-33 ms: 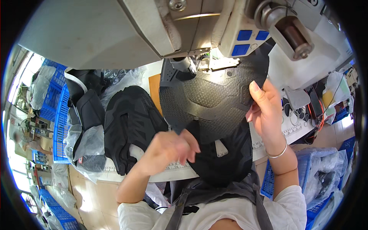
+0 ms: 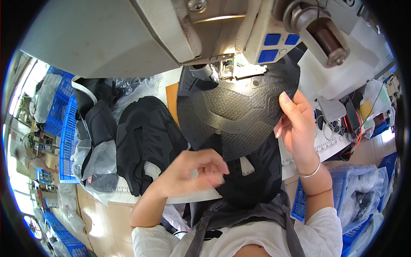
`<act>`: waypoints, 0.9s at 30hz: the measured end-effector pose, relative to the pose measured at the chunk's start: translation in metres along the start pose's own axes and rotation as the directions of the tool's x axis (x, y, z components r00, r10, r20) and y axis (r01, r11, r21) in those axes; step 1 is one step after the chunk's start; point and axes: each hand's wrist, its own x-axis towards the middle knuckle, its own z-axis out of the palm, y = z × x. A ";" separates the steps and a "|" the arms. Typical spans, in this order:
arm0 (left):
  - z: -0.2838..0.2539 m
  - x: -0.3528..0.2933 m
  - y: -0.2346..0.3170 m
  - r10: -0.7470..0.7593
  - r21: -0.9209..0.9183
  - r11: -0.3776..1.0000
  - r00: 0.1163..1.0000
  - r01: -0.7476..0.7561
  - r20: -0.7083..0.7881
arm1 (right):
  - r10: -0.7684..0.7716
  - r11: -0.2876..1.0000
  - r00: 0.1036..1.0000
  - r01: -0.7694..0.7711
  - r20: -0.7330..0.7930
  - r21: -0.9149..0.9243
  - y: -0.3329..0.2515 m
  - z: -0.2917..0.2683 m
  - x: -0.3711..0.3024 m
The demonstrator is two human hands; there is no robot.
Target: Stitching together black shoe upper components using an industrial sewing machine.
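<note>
The right hand (image 2: 296, 119) has the right edge of a black textured shoe upper (image 2: 244, 109) pinched, thumb on top and fingers mostly hidden beneath. The left hand (image 2: 190, 162) is half-curled just beside the upper's near edge, thumb and fingers bent toward each other with a gap between them; it is blurred, and I cannot tell whether it touches or grips anything. The upper lies ahead of and between the hands, its far part under the lit needle area of a sewing machine (image 2: 107, 43). Below it, between the hands and closer to the body, sits a second black piece (image 2: 265, 180) — partly covered by the upper. Beyond the left hand, to its left, are more black shoe pieces (image 2: 145, 128) and, farther out, a blue crate (image 2: 67, 150). A brown thread spool (image 2: 326, 35) is ahead of the right hand, whose wrist wears a silver bangle (image 2: 311, 170).
</note>
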 end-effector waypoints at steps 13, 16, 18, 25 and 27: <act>0.047 0.044 -0.008 -0.128 -0.073 0.991 0.953 0.112 -0.273 | 0.084 0.995 0.995 -0.086 0.062 0.041 0.000 -0.005 -0.023; 0.048 0.050 0.003 -0.315 -0.219 0.944 0.871 0.247 -0.376 | 0.097 0.995 0.989 -0.098 0.108 0.004 0.001 -0.006 -0.028; 0.049 0.061 0.003 -0.159 -0.267 0.964 0.822 0.009 -0.547 | 0.139 0.989 0.976 -0.129 0.166 -0.071 0.000 -0.006 -0.032; 0.047 0.054 0.009 -0.201 -0.409 0.908 0.761 -0.093 -0.617 | -0.235 0.718 0.886 0.435 0.400 -0.543 -0.040 -0.009 -0.042; 0.043 0.054 0.007 -0.188 -0.410 0.907 0.776 -0.097 -0.602 | -0.540 0.460 0.801 0.537 0.257 -0.708 -0.041 -0.015 -0.016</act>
